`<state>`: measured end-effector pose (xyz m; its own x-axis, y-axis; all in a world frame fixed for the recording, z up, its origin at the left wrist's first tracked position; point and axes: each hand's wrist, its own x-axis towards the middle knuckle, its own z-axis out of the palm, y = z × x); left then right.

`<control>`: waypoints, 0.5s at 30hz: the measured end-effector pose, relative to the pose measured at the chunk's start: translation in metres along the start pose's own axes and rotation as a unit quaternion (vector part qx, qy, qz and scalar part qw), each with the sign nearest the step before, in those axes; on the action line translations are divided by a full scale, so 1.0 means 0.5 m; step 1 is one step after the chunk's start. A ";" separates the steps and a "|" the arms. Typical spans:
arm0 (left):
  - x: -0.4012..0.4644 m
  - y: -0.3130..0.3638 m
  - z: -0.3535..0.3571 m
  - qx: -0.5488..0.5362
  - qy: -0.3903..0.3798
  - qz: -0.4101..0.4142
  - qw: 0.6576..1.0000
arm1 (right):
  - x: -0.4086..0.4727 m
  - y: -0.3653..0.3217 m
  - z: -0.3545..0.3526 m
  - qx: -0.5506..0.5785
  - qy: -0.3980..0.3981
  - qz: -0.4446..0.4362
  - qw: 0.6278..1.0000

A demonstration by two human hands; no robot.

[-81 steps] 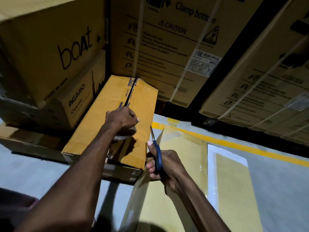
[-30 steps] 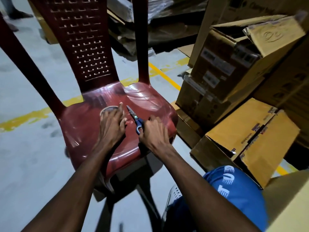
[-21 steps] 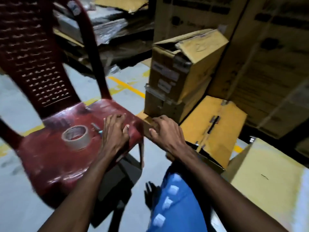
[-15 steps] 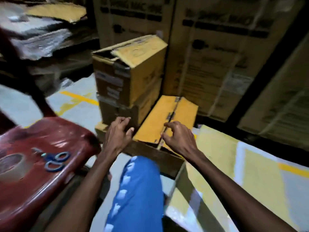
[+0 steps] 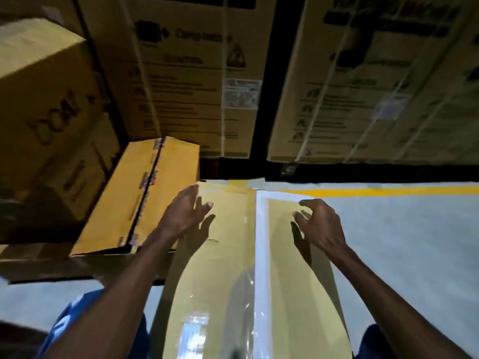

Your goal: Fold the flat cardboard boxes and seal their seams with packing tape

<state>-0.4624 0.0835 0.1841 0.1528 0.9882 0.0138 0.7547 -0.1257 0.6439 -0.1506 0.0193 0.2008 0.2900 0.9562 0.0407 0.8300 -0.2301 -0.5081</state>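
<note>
A yellow cardboard box (image 5: 223,260) stands in front of me between my knees, its top seam covered by a glossy strip of clear tape. My left hand (image 5: 182,213) hovers with fingers spread over the box's far left corner. Over the right top flap, near the pale seam edge, my right hand (image 5: 320,224) is held open with curled fingers. Neither hand holds anything. The tape roll and scissors are out of view.
Another yellow box (image 5: 140,198) with a dark top seam lies to the left on a flat carton. Printed cartons (image 5: 44,107) are stacked at far left. Tall strapped cartons (image 5: 181,73) form a wall behind. Grey floor with a yellow line (image 5: 388,190) lies to the right.
I set the tape roll and scissors on a red chair, then turned back to the right. Both hands, now free, have come over the taped box.
</note>
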 end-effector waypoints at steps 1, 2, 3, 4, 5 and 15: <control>0.011 -0.003 0.001 0.005 0.005 -0.003 1.000 | 0.002 0.015 0.006 0.000 0.006 0.007 1.000; 0.024 -0.003 0.007 0.013 0.010 -0.005 1.000 | 0.007 0.034 0.013 -0.004 0.007 0.011 1.000; 0.043 -0.002 0.018 0.020 0.011 -0.010 1.000 | 0.018 0.052 0.021 -0.008 0.003 0.020 1.000; 0.058 0.001 0.029 0.027 0.013 -0.017 0.999 | 0.032 0.064 0.026 -0.008 -0.001 0.026 1.000; 0.073 0.000 0.040 0.025 0.011 -0.022 0.999 | 0.047 0.071 0.029 -0.006 -0.006 0.030 1.000; 0.149 -0.015 0.104 0.068 0.063 -0.095 0.991 | 0.119 0.088 0.077 0.072 -0.064 0.075 0.993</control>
<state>-0.4234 0.1537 0.1407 -0.0757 0.9971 0.0029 0.8423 0.0624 0.5354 -0.1155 0.0732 0.1476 0.3342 0.9305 -0.1499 0.7030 -0.3520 -0.6179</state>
